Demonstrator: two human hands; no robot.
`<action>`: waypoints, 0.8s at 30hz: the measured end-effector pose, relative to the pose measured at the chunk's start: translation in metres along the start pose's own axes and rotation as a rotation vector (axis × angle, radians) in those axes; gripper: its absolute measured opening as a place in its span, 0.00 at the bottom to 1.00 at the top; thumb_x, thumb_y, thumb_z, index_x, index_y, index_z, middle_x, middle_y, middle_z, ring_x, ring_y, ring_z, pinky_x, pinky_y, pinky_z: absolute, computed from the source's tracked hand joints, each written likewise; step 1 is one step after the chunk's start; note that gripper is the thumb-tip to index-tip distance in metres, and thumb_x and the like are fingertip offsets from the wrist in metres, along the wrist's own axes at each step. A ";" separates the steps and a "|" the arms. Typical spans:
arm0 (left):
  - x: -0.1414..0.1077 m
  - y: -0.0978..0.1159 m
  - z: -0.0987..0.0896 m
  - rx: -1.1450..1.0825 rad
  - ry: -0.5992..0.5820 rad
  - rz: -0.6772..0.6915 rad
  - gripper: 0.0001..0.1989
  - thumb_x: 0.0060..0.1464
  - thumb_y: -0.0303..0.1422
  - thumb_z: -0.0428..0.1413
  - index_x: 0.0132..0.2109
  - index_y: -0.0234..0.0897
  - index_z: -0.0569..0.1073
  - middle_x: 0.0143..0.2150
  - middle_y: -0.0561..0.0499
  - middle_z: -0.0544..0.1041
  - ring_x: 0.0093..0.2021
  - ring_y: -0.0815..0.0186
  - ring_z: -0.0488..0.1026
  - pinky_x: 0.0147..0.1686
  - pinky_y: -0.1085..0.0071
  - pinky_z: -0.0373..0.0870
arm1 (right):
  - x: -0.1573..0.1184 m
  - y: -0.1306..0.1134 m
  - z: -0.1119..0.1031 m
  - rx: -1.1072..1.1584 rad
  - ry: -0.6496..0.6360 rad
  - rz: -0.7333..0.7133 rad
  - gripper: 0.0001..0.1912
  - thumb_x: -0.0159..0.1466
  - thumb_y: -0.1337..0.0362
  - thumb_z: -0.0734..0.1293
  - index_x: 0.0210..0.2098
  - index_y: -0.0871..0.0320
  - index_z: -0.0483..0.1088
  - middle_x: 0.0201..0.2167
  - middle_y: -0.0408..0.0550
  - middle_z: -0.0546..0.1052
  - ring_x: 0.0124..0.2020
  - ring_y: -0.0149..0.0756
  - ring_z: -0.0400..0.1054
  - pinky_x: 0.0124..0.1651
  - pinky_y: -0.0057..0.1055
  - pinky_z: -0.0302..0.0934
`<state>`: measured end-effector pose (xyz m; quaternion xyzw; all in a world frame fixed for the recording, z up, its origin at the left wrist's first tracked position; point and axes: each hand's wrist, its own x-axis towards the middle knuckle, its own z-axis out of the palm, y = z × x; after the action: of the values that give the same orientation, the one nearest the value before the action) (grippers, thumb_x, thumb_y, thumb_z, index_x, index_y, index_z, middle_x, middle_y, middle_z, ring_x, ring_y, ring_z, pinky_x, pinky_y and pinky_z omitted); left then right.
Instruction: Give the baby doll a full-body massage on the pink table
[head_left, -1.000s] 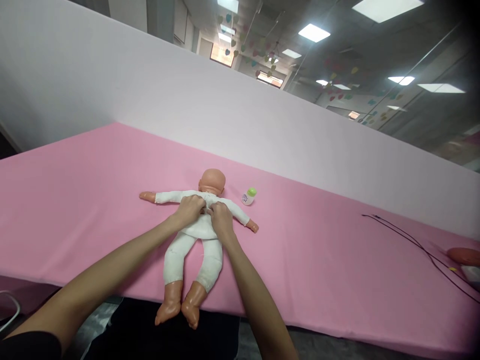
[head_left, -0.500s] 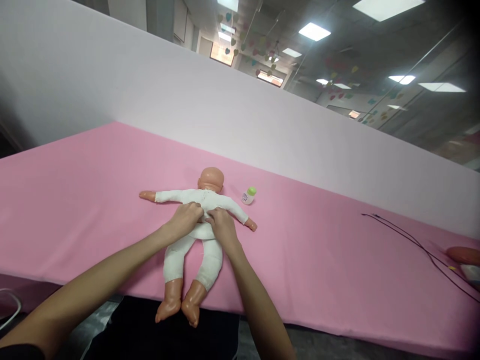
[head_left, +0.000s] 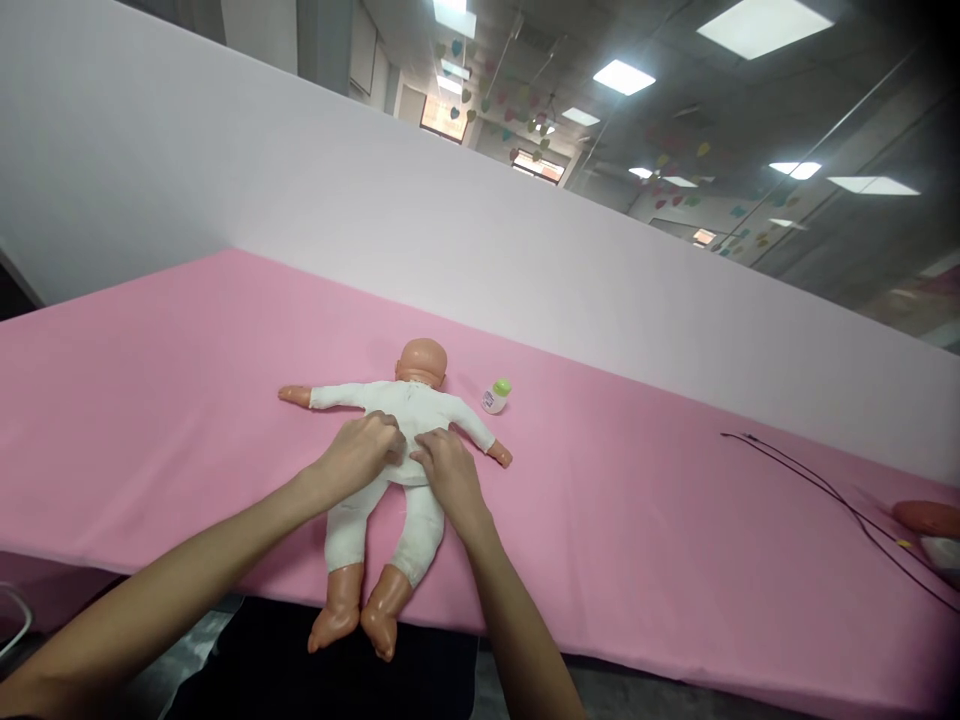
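A baby doll (head_left: 421, 400) in a white cloth suit lies on the pink-covered table, the smooth back of its head upward, arms spread and feet at the near edge. On the left of its lower back rests my left hand (head_left: 365, 450), fingers curled. My right hand (head_left: 448, 468) lies on the right side of the lower back, its fingers bent. Whether either hand pinches the cloth is hidden. A small bottle with a green cap (head_left: 496, 396) stands beside the doll's right-side arm.
The pink table (head_left: 637, 520) runs along a white partition (head_left: 300, 180). Thin black cables (head_left: 817, 480) lie at the right. An orange-brown object (head_left: 926, 518) and a white item (head_left: 941, 550) sit at the far right edge.
Both hands have shifted slightly down the doll's back and a little apart. The doll and the bottle stay in place.
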<state>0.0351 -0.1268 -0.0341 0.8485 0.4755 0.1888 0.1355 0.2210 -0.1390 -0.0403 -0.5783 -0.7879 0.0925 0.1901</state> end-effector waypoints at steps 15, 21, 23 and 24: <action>-0.019 0.003 0.001 0.062 0.021 -0.035 0.10 0.60 0.26 0.55 0.32 0.43 0.76 0.37 0.45 0.79 0.38 0.54 0.76 0.35 0.61 0.68 | -0.021 -0.005 -0.006 0.045 0.007 -0.002 0.08 0.72 0.68 0.65 0.40 0.55 0.77 0.44 0.49 0.78 0.46 0.41 0.72 0.44 0.33 0.64; -0.025 0.016 0.018 0.194 -0.044 -0.053 0.13 0.60 0.21 0.52 0.33 0.40 0.77 0.37 0.41 0.78 0.41 0.51 0.75 0.36 0.60 0.68 | -0.034 -0.009 0.021 -0.125 0.010 -0.012 0.11 0.71 0.72 0.65 0.33 0.55 0.75 0.38 0.49 0.78 0.43 0.43 0.72 0.42 0.35 0.64; -0.021 0.020 0.024 0.245 -0.116 -0.054 0.16 0.61 0.19 0.50 0.35 0.39 0.79 0.38 0.39 0.79 0.43 0.50 0.76 0.38 0.59 0.70 | -0.032 -0.010 0.028 -0.155 0.017 -0.004 0.13 0.70 0.73 0.64 0.31 0.55 0.74 0.36 0.49 0.78 0.41 0.42 0.72 0.42 0.35 0.64; -0.019 0.021 0.025 0.256 -0.140 -0.055 0.16 0.61 0.19 0.50 0.36 0.39 0.80 0.39 0.39 0.80 0.44 0.50 0.76 0.39 0.59 0.70 | -0.030 -0.009 0.030 -0.145 0.023 -0.003 0.14 0.70 0.74 0.64 0.30 0.55 0.74 0.35 0.49 0.78 0.41 0.42 0.72 0.42 0.35 0.64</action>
<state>0.0530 -0.1550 -0.0511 0.8567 0.5080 0.0631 0.0640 0.2090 -0.1684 -0.0698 -0.5903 -0.7912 0.0283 0.1571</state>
